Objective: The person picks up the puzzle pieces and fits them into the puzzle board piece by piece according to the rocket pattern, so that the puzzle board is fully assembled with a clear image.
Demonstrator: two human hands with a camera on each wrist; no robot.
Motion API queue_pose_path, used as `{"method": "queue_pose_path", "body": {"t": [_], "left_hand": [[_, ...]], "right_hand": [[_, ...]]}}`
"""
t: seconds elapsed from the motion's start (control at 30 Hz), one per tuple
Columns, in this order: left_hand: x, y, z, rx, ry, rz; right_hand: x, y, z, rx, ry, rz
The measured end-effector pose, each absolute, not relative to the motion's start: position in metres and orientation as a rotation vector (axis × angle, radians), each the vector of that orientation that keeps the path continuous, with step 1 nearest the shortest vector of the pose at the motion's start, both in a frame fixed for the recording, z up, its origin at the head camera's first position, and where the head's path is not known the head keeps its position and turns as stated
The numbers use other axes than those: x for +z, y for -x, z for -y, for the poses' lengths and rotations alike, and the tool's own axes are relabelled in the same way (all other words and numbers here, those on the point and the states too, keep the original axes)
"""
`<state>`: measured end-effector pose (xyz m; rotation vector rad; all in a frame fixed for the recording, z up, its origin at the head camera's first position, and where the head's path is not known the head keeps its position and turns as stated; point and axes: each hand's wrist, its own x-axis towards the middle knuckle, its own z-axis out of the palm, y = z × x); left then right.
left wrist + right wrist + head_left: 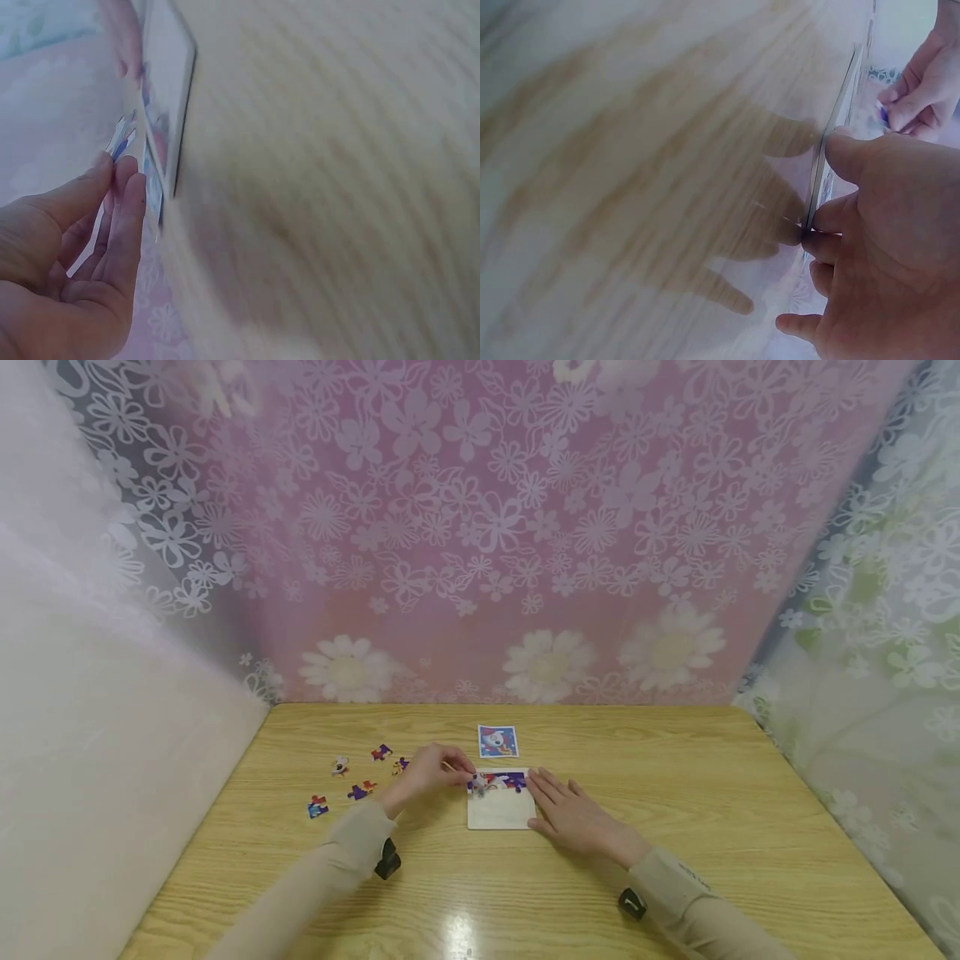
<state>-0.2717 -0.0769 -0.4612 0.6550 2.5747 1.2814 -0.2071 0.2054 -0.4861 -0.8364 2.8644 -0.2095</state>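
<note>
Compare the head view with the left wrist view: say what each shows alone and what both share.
Head view only: the loose pieces on the table's left, the reference picture, and the right hand resting flat by the puzzle tray. Left wrist view only: a blurred close look at the tray's edge. Both: the left hand pinching a puzzle piece at the tray.

left hand (71, 262) fingers pinching a puzzle piece (120, 139) | right beside the puzzle board (169, 82) | wooden table (337, 187) pretty blurry

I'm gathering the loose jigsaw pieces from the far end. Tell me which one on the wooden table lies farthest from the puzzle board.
The red-and-blue jigsaw piece at the far left, nearest the table's left edge. The other loose pieces lie closer to the white puzzle board.
</note>
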Motion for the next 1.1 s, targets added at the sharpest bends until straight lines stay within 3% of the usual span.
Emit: {"method": "queue_pose_path", "body": {"t": [0.3, 1.1], "left_hand": [[-0.48, 0.271, 0.064, 1.182, -0.699, -2.567], [-0.491, 0.272, 0.053, 0.935, -0.794, -2.747]], "right_hand": [[-0.488, 0.208, -0.206, -0.209, 0.859, -2.879], [-0.491, 0.21, -0.206, -0.184, 0.831, -2.873]]}}
